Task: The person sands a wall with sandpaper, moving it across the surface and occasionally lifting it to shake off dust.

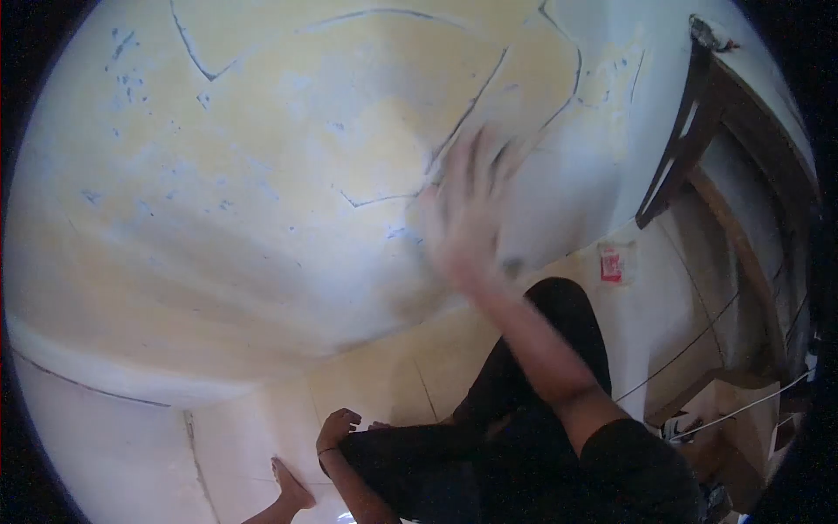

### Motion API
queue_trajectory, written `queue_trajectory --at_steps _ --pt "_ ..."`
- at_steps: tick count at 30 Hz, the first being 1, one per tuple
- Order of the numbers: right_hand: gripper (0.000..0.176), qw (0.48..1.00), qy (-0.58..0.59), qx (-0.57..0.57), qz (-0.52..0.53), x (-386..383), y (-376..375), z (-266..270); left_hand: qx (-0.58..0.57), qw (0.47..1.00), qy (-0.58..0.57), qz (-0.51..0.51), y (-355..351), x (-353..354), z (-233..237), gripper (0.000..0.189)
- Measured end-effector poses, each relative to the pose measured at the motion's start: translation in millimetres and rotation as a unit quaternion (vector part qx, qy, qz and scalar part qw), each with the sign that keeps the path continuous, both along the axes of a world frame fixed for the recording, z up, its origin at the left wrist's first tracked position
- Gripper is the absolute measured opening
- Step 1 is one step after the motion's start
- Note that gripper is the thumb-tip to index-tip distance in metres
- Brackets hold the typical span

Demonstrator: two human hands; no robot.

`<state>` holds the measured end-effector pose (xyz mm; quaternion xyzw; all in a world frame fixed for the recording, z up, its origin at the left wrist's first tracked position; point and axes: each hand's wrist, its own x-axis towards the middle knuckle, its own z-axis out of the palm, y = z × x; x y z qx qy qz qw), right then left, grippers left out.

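Note:
My right hand (467, 210) is raised against a pale yellow-white wall (288, 157), fingers stretched out and blurred by motion. Dark cracks and bluish worn patches mark the wall around it. Whether anything lies under the palm is hidden. My left hand (339, 428) rests at my bent knee, its fingers loosely curled and apart, with nothing visible in them. A thin dark band circles the left wrist.
Light floor tiles (384, 384) run along the wall's foot. A small red and white packet (611, 264) lies at right. Beyond it stand a dark wooden frame (690, 131) and an open cardboard box (733, 415). A bare foot (291, 487) shows at lower left.

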<state>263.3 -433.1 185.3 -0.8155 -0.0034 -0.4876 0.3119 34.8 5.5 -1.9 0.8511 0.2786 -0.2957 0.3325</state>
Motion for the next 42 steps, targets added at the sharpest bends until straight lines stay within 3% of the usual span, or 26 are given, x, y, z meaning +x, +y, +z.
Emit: queue_trajectory --at_steps 1,4,6,9,12,15,17,20,23,25,26,29,31,32,34,35,37,39,42 --pt "0.068 0.996 0.061 -0.056 0.033 -9 22 -29 -0.029 0.999 -0.018 0.000 -5 5 -2 0.032" --pt "0.068 0.987 0.025 -0.146 0.061 -14 24 -35 -0.070 0.996 -0.062 -0.004 -5 12 16 0.032" --pt "0.067 0.999 -0.010 -0.039 0.004 -1 -7 10 -0.072 0.994 -0.086 0.010 -15 0 17 0.031" --pt "0.067 0.993 -0.104 0.045 -0.035 17 -29 32 0.010 1.000 -0.017 -0.015 -15 0 13 0.031" --pt "0.069 0.996 0.050 -0.050 0.055 -4 25 -49 -0.012 0.997 -0.033 -0.072 -9 5 7 0.033" --pt "0.071 0.993 0.020 -0.092 0.074 -9 23 -49 -0.037 0.994 -0.078 -0.065 -13 9 20 0.034" --pt "0.072 1.000 -0.007 -0.013 -0.011 2 -15 15 -0.028 0.996 -0.069 -0.038 -12 -4 17 0.034" --pt "0.073 0.990 -0.104 0.074 -0.064 25 -50 43 -0.010 0.999 -0.032 -0.022 5 -6 -5 0.033" --pt "0.074 1.000 0.013 -0.014 0.008 2 5 -31 -0.034 0.999 -0.015 0.007 -2 7 -6 0.033" --pt "0.075 0.997 0.008 -0.071 0.038 -4 12 -44 -0.027 0.999 0.001 0.028 -15 16 13 0.032" --pt "0.075 0.994 0.012 -0.094 0.051 -6 16 -50 -0.031 0.999 -0.030 0.015 -14 17 17 0.031" --pt "0.075 0.999 -0.026 0.016 -0.017 7 -26 20 -0.048 0.996 -0.074 -0.003 -18 -5 20 0.029" --pt "0.075 0.992 -0.094 0.058 -0.056 22 -43 35 -0.001 0.994 -0.052 -0.101 4 -7 0 0.029" --pt "0.074 0.998 -0.059 0.026 -0.026 17 -30 16 0.022 0.988 -0.042 -0.150 10 -6 -7 0.029" --pt "0.071 0.999 -0.004 -0.039 0.034 -3 13 -36 -0.026 0.998 -0.028 -0.045 -4 4 3 0.031" --pt "0.071 0.997 0.011 -0.059 0.049 -9 15 -34 -0.048 0.999 -0.020 0.007 -10 8 11 0.031" --pt "0.071 0.992 0.054 -0.086 0.073 -23 16 -26 -0.040 0.997 -0.059 0.005 -17 9 22 0.032" --pt "0.070 1.000 -0.011 -0.024 -0.001 -6 -18 15 -0.025 0.998 -0.059 -0.011 -13 -9 16 0.033" --pt "0.071 0.989 -0.127 0.072 -0.036 27 -47 34 -0.016 0.998 -0.042 -0.047 2 -5 -2 0.034"
